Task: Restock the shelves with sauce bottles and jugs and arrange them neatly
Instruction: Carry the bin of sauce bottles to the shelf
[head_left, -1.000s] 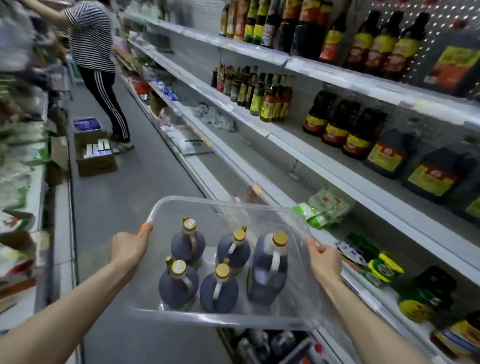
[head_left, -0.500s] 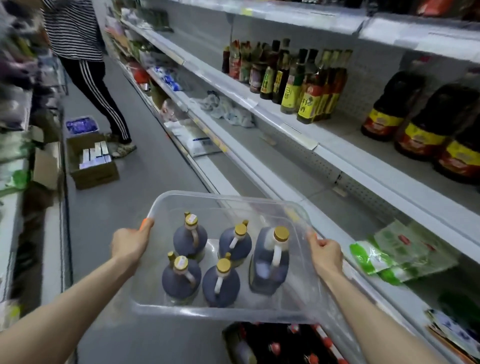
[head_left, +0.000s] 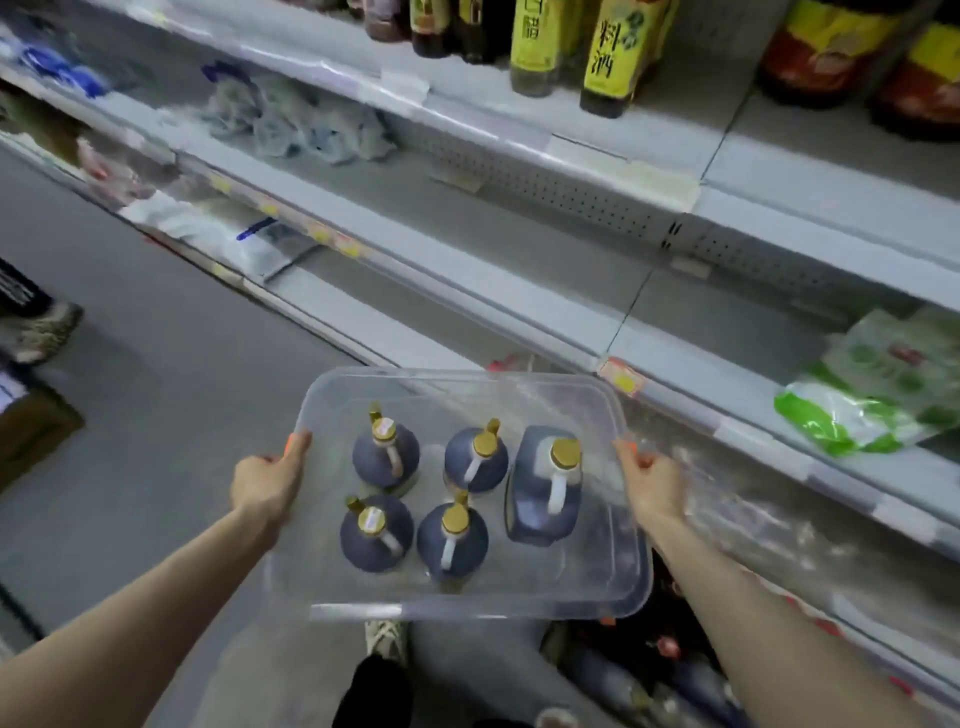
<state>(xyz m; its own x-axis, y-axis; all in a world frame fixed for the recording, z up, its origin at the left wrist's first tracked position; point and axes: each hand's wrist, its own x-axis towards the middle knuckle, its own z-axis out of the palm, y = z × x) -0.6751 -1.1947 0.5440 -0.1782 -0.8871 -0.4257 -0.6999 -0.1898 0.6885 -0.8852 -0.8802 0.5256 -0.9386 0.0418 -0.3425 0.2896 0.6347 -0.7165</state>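
I carry a clear plastic bin (head_left: 467, 608) in front of me over the aisle floor. My left hand (head_left: 267, 483) grips its left rim and my right hand (head_left: 652, 480) grips its right rim. Inside stand several dark sauce jugs with gold caps and white handles; the largest jug (head_left: 543, 493) is at the right, a round jug (head_left: 384, 454) at the back left. The grey shelves (head_left: 519, 322) run along my right, with a bare stretch just beyond the bin.
Dark bottles with yellow labels (head_left: 608, 57) stand on the upper shelf. Green bags (head_left: 872, 395) lie on the shelf at right. Crumpled plastic bags (head_left: 296, 119) sit further along. Red-capped bottles (head_left: 665, 670) fill the low shelf under the bin. A person's shoe (head_left: 41, 332) shows at left.
My view has tipped down and moved closer to the shelves. The bin stays in both hands and now sits next to the bare lower shelf. The other person is mostly out of frame.
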